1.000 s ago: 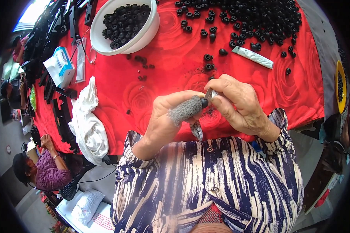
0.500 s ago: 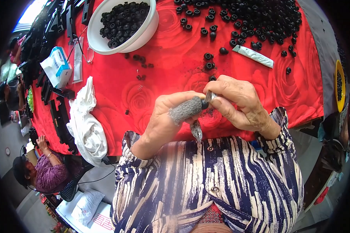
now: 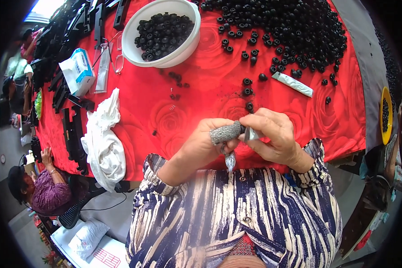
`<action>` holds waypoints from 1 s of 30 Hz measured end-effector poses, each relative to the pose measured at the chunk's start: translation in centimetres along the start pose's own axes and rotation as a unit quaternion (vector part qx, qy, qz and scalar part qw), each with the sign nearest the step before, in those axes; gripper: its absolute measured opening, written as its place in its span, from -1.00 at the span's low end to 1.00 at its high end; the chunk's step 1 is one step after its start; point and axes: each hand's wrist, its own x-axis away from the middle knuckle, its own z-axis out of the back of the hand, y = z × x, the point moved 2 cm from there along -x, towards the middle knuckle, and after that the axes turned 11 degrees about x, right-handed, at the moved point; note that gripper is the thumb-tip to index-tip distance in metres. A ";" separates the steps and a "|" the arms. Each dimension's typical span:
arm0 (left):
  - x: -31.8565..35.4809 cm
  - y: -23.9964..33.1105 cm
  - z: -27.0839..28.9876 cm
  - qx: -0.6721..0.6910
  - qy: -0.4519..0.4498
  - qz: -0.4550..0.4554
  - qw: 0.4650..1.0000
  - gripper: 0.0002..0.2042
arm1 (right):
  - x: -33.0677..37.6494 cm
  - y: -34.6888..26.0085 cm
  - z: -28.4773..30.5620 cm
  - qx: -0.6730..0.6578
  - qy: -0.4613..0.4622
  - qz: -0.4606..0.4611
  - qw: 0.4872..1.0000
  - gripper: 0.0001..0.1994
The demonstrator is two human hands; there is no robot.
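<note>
One co-worker (image 3: pixel 51 194) sits between 8 and 9 o'clock from the hands. Black rails (image 3: pixel 71 143) lie at 9, a box (image 3: pixel 81 71) at 10, and a white cloth (image 3: pixel 103 154) at 9, nearer than the rails. The bowl (image 3: pixel 183 53) at 11 contains black pieces (image 3: pixel 165 35). Left hand (image 3: pixel 203 138), one digit in a grey wrap (image 3: pixel 224 133), grips a black part (image 3: pixel 243 129), mostly hidden. Blade (image 3: pixel 251 135), just right of the part, is pinched between thumb and fingers of the right hand (image 3: pixel 274 136); contact with the part cannot be confirmed. A heap (image 3: pixel 295 40) of similar pieces lies at 1 o'clock; a yellow dish (image 3: pixel 390 116) sits at 3.
</note>
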 end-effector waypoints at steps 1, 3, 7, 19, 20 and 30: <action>-0.1 -0.1 0.2 0.018 -0.014 0.022 0.999 -0.82 | -0.1 -0.2 0.2 0.026 0.007 0.019 0.999 -0.61; -0.3 -0.2 0.2 0.059 -0.040 0.053 0.996 -0.79 | 0.2 -0.3 0.0 0.054 0.026 0.044 0.997 -0.63; -0.4 -0.6 0.3 0.004 0.022 0.045 0.999 -0.81 | 0.4 -0.5 -0.3 0.096 0.054 0.082 0.990 -0.72; 2.6 7.7 -3.6 -0.323 0.114 -0.373 0.862 -0.78 | 0.2 -0.5 0.3 0.089 0.100 0.073 0.988 -0.77; 2.6 9.6 -4.3 -0.389 0.142 -0.400 0.818 -0.78 | 0.3 -0.7 0.6 0.101 0.109 0.066 0.987 -0.78; -1.7 10.0 -4.3 -0.640 0.070 -0.424 0.637 -0.82 | 0.1 0.0 1.9 0.137 0.159 0.053 0.976 -0.78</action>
